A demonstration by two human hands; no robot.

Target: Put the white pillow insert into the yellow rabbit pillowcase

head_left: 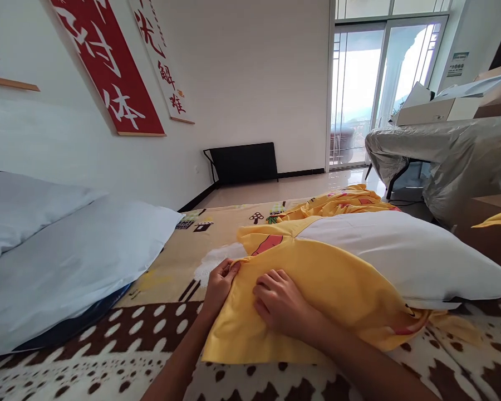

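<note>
Yellow pillowcase (pixel 317 289) lay on the bed (pixel 108 340), near the front edge, half pulled over a white pillow (pixel 401 250). Pillow's long axis ran left-right, slightly away to the right; its covered end pointed at the hands, bare end stuck out right. Left hand (pixel 219 287) pinched the pillowcase's left edge, fingers curled shut on the fabric. Right hand (pixel 281 303) lay on top of the pillowcase, fingers bent, pressing or bunching cloth; couldn't tell if it truly gripped. Both hands sat at the left end, left one nearer the open hem. Container check: pillowcase held the pillow only partway.

Outward: more yellow fabric (pixel 338 203) bunched at the bed's far edge. Two white pillows (pixel 67 262) stacked at the left edge. Plastic-wrapped furniture (pixel 451 156) right of the bed, red banner (pixel 108 67) on the wall.
</note>
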